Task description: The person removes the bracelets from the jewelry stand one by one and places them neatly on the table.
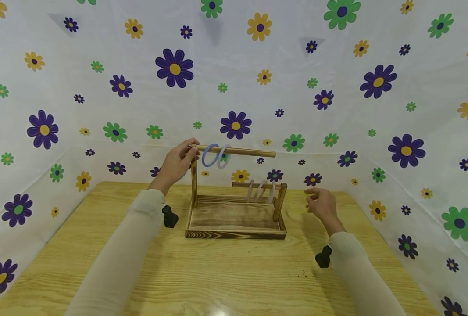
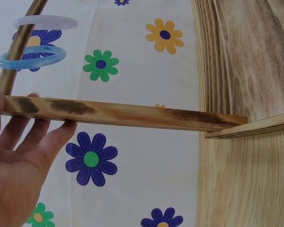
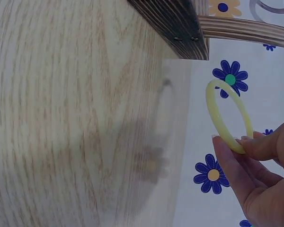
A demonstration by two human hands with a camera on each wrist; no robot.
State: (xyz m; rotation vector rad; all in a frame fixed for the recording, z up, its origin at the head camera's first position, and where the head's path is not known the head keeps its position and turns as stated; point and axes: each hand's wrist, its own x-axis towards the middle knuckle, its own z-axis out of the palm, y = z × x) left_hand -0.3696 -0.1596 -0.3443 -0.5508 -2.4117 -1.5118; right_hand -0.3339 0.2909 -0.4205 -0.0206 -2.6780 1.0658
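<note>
My left hand (image 1: 175,166) grips the top of the left post (image 2: 128,113) of a wooden bangle stand (image 1: 234,235), where the upper rod (image 1: 253,152) begins. A blue bangle (image 2: 33,63) and a pale lilac bangle (image 2: 49,21) hang on that rod, near the hand. Off the stand's right side, my right hand (image 1: 323,206) pinches a yellow bangle (image 3: 214,113) between thumb and fingers. The right wrist view shows it tilted and apart from the stand; in the head view it is barely visible.
Three pale bangles (image 1: 250,192) hang on the shorter lower rod (image 1: 239,184), held by the right post (image 1: 280,202). The stand's shallow tray base rests on a wood-grain table (image 1: 234,276). A white flowered cloth (image 1: 147,96) encloses the back and sides.
</note>
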